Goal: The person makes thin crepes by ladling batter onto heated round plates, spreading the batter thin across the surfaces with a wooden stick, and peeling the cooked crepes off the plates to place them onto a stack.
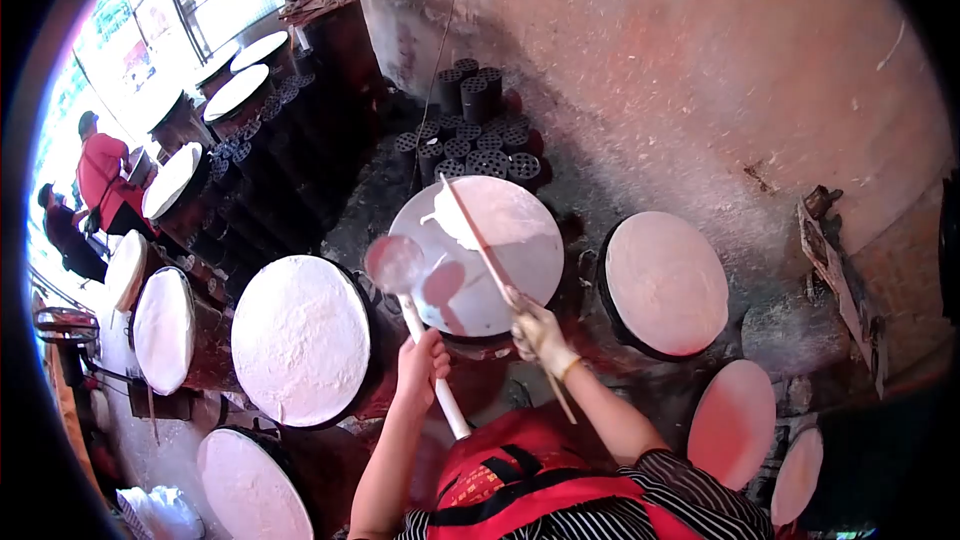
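Observation:
A round griddle [524, 275] stands in front of me, with white batter [505, 215] over its far right part and grey surface showing nearer to me. My left hand [424, 367] is closed around the long white handle of a ladle [395, 262]. The ladle's round bowl is over the griddle's left edge. In a pale glove, my right hand [541, 334] grips a long thin wooden stick [480, 240]. The stick slants across the griddle; its far end reaches the batter, and its near end points back toward my red apron [520, 460].
Other white-topped round griddles stand left [300, 340] and right [667, 283]. Black honeycomb briquettes [488, 162] are stacked behind, before a stained wall [700, 70]. Two people are at far left, one in red [102, 165]. A board [835, 265] leans at the right.

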Action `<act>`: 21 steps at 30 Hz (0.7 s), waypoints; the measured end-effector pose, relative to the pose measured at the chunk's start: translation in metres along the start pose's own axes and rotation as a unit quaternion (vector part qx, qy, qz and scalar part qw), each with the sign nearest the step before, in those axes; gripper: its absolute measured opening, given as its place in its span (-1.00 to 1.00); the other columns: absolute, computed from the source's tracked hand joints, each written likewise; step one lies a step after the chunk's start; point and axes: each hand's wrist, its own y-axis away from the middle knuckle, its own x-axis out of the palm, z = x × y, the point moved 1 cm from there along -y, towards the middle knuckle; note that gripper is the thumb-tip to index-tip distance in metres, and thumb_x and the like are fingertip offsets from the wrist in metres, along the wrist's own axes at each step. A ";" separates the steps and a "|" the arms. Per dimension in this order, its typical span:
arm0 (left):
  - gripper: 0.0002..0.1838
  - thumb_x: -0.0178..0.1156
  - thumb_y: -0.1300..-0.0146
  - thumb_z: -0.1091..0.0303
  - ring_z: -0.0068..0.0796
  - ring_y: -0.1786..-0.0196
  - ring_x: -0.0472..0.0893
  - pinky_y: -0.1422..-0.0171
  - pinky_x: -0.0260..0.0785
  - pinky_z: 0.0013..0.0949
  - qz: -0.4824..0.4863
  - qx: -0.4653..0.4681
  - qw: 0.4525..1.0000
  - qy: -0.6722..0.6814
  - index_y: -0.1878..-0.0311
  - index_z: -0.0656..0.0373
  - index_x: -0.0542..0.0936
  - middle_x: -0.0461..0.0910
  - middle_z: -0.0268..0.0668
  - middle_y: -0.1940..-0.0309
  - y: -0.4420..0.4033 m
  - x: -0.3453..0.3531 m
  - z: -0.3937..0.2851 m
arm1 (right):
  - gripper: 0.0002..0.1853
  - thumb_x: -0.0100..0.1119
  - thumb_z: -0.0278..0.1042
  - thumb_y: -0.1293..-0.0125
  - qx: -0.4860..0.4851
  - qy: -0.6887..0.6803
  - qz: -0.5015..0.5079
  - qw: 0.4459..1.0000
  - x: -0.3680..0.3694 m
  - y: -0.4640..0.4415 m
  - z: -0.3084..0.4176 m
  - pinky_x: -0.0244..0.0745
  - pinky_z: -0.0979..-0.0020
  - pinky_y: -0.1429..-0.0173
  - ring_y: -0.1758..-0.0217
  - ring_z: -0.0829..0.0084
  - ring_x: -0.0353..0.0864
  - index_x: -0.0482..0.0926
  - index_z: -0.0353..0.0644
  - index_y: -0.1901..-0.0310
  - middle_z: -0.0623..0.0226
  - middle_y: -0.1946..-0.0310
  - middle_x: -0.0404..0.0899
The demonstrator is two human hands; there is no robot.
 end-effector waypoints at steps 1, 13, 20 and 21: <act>-0.83 0.05 -0.36 0.40 -0.74 0.68 0.17 0.70 -0.02 -0.62 0.021 -0.060 0.997 0.034 0.36 0.09 0.29 0.18 -0.53 0.63 -0.012 -0.017 0.010 | -0.64 0.06 -0.18 -0.40 -0.015 0.009 -0.051 0.999 -0.015 0.004 -0.012 -0.01 0.55 0.77 0.82 0.68 0.09 0.47 0.40 -0.20 0.61 0.72 0.21; -0.87 0.09 -0.36 0.39 -0.76 0.64 0.24 0.67 0.04 -0.67 0.049 0.028 0.998 0.034 0.32 0.15 0.37 0.29 -0.49 0.58 0.038 0.036 -0.005 | -0.65 0.08 -0.20 -0.41 -0.078 0.096 -0.003 0.992 -0.001 -0.071 -0.019 0.02 0.55 0.78 0.83 0.69 0.12 0.46 0.32 -0.20 0.64 0.72 0.20; -0.88 0.11 -0.33 0.37 -0.81 0.63 0.21 0.67 -0.04 -0.71 -0.096 -0.009 0.988 0.121 0.28 0.16 0.40 0.27 -0.55 0.59 0.034 -0.005 0.070 | -0.62 0.02 -0.31 -0.42 -0.042 -0.024 0.013 0.999 -0.116 -0.066 0.021 0.33 0.61 0.60 0.60 0.68 0.41 0.45 -0.13 -0.23 0.49 0.50 0.50; -0.86 0.12 -0.31 0.34 -0.74 0.64 0.22 0.65 0.03 -0.66 -0.120 0.007 0.984 0.134 0.32 0.14 0.41 0.26 -0.53 0.63 0.037 -0.009 0.079 | -0.59 0.04 -0.28 -0.42 -0.119 0.024 -0.022 0.992 -0.121 -0.089 0.011 0.40 0.63 0.37 0.37 0.65 0.48 0.42 -0.21 -0.25 0.39 0.32 0.56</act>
